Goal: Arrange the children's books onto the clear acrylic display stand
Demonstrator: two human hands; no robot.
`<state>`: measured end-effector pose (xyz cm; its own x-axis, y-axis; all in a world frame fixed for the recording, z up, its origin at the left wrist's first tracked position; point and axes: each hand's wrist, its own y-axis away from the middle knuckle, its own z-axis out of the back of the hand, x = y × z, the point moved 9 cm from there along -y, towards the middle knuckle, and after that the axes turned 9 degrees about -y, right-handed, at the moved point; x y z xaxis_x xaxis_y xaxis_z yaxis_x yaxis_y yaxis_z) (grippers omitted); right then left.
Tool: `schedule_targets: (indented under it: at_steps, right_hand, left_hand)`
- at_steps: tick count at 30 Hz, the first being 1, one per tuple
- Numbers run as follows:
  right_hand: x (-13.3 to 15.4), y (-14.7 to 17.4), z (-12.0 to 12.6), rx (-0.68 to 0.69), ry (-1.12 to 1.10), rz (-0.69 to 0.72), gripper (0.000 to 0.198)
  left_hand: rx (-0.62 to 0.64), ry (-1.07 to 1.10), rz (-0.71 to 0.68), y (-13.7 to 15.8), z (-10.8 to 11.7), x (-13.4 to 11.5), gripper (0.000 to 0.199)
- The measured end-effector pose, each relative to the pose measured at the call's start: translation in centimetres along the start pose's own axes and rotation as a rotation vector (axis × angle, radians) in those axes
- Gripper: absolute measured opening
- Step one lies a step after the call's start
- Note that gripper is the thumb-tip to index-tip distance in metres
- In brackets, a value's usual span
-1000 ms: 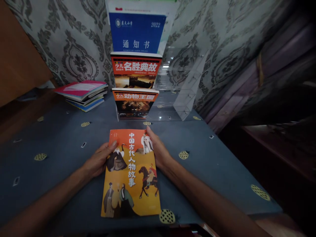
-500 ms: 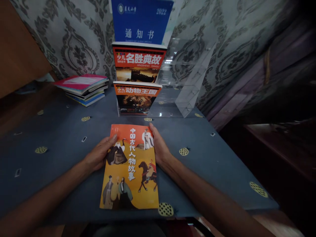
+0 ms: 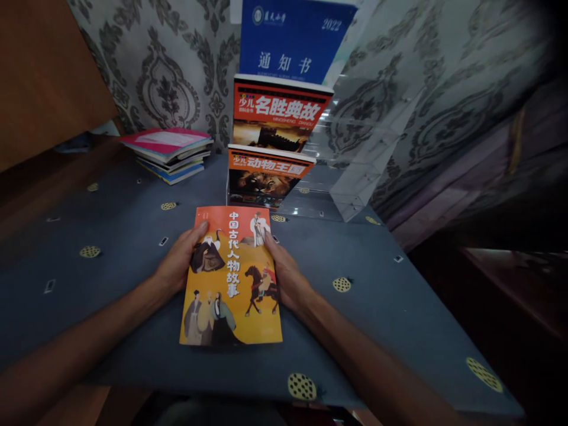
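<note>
An orange and yellow paperback book [image 3: 233,313] faces me, its cover showing white Chinese characters, robed figures and a horse rider. Along its left edge, my left hand [image 3: 180,257] grips it, thumb on the cover and fingers hidden behind. My right hand [image 3: 286,275] holds the opposite edge in the same way, its thumb near the white-robed figure. The book is in front of a clear acrylic rack [image 3: 355,177]. In the rack's left column stand a lion-cover book [image 3: 266,177], a red-topped book [image 3: 279,115] and a blue booklet [image 3: 293,41], one above another.
A stack of books and booklets [image 3: 171,148] with a pink one on top lies at the back left. The blue tablecloth [image 3: 133,236] has yellow pineapple prints. Patterned wallpaper [image 3: 168,83] rises behind, and a curtain [image 3: 461,171] hangs on the right.
Both hands have lifted the book and moved it away from me, so its top now reaches the rack's lower front. The view has turned left.
</note>
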<state>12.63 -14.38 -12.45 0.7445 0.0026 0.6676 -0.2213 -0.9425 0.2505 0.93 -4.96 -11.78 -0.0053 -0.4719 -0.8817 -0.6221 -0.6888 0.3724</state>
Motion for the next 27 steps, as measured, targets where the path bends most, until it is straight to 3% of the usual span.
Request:
schedule_targets:
  at_steps: [7, 18, 27]
  right_hand:
    - [-1.3, 0.6, -1.1, 0.097, 0.079, -0.07, 0.05]
    - [-2.0, 2.0, -3.2, 0.477, 0.25, -0.227, 0.057]
    - [-1.6, 1.3, -2.4, 0.481, 0.347, -0.139, 0.049]
  left_hand:
    - [-0.044, 0.102, -0.04, -0.5, 1.4, -1.8, 0.036]
    - [-0.005, 0.261, 0.032, -1.6, 2.5, -1.9, 0.045]
    - [0.125, 0.188, -0.086, -1.8, 1.7, -2.5, 0.057]
